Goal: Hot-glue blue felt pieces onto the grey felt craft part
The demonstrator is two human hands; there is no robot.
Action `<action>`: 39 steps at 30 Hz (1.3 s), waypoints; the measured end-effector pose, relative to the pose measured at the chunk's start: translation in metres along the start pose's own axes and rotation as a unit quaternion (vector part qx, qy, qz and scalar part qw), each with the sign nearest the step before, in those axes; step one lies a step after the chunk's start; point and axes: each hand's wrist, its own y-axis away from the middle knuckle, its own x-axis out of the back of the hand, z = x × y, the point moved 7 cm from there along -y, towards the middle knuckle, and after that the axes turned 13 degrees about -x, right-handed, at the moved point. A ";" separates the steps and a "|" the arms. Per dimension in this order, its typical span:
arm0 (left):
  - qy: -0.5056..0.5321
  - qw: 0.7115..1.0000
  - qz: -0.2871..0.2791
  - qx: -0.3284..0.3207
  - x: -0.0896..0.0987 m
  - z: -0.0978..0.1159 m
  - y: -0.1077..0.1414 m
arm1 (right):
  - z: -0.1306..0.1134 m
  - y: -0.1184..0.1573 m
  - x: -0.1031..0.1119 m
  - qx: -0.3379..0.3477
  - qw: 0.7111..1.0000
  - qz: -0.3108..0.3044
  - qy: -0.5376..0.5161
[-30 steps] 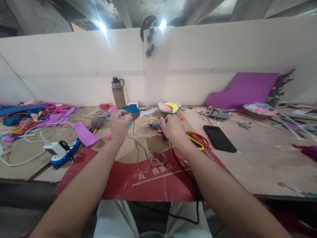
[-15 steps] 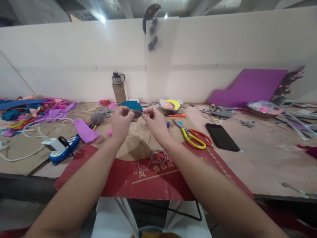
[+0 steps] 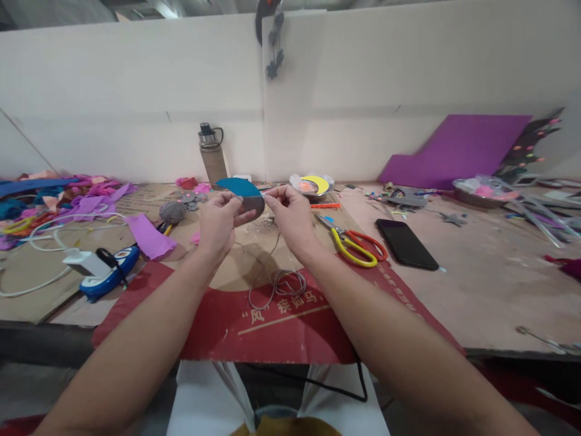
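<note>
Pinching the blue-and-grey disc (image 3: 238, 188) in my left hand (image 3: 218, 223), I grip the grey cord (image 3: 276, 243) beside its edge with my right hand (image 3: 293, 219); gentle tension suits it.

Pinkish table (image 3: 472, 290), red-and-brown cardboard (image 3: 290, 339), yellow-and-orange scissors (image 3: 358, 248), black phone (image 3: 406, 244)

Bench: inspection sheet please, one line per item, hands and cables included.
Surface: table has pale specks; red sheet lies along the front edge.
Things in hand: blue-gray disc, gray cord partly coiled on the sheet.
Clutter: open scissors, phone, scraps, yarn ball.
Hands: left pinches the disc; right pinches the cord at its edge.
Cables: white cable loops at left by the charger; black cable hangs below the front edge.
Surroundings: white wall, bottle; other people, nothing seen.
</note>
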 end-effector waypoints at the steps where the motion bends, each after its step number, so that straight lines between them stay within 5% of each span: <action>1: 0.003 1.000 -0.002 0.002 0.000 0.000 0.000 | 0.001 -0.001 0.000 -0.007 1.000 -0.003 -0.006; 27: 0.044 0.998 -0.051 0.017 -0.006 -0.001 0.001 | 0.004 -0.001 -0.004 -0.081 0.991 -0.049 -0.090; 35: 0.100 0.986 -0.010 0.132 -0.003 -0.017 0.001 | 0.008 0.007 -0.014 -0.140 0.975 -0.102 -0.139; 39: 0.127 0.981 -0.049 0.135 -0.011 -0.016 0.003 | 0.010 0.006 -0.011 -0.154 0.971 -0.101 -0.152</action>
